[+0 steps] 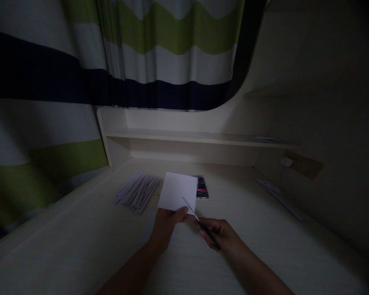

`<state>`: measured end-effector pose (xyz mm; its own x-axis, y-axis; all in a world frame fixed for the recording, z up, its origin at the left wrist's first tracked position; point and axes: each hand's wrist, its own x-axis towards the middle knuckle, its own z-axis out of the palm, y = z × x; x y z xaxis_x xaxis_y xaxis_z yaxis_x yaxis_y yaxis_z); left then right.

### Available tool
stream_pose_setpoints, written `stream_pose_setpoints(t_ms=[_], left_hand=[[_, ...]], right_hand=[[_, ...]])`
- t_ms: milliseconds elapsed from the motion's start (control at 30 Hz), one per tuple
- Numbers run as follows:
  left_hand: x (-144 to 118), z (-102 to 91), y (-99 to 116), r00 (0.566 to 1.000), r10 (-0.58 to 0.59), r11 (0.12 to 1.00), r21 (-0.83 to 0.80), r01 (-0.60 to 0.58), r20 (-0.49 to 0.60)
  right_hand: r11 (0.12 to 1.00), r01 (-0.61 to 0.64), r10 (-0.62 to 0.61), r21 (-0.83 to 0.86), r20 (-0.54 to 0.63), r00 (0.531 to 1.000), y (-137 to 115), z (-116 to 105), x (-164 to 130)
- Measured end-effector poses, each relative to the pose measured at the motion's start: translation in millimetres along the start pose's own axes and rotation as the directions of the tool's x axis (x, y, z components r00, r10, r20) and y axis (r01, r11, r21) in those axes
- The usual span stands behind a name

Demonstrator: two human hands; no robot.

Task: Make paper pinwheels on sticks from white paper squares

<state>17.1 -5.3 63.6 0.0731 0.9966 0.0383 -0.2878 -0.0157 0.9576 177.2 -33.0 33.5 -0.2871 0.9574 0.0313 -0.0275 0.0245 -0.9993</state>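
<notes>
My left hand [170, 221] is closed on the near edge of a square white sheet of paper [176, 190], thumb on top and fingers beneath. Wrapped around the black handle of a slim tool [209, 236] is my right hand [223, 235]. The tool's thin metal shaft or blade points up and left, its tip over the paper; whether it touches cannot be seen. Dim light hides the tool's exact kind. A bundle of narrow white paper rolls or strips [137, 190] lies left of the sheet. Behind its right edge is a dark, blurred-out flat item [203, 187].
The pale tabletop [89, 246] runs back to a low shelf [178, 136]. Flat papers [278, 196] lie along the right wall, below a socket panel [304, 164] with a white plug. A striped curtain [172, 53] hangs behind and to the left.
</notes>
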Motion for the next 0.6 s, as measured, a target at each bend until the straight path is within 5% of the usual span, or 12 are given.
stream_pose_setpoints(t_ms=[300, 600], left_hand=[[7, -6.7, -7, 0.986, 0.051, 0.983, -0.165, -0.077, -0.157], [10, -22.3, -12, 0.974, 0.175, 0.980, 0.116, -0.159, -0.143]], right_hand=[[0.997, 0.001, 0.001, -0.072, 0.030, 1.000, 6, 0, 2], [0.985, 0.053, -0.046, -0.163, 0.048, 0.998, 11, -1, 4]])
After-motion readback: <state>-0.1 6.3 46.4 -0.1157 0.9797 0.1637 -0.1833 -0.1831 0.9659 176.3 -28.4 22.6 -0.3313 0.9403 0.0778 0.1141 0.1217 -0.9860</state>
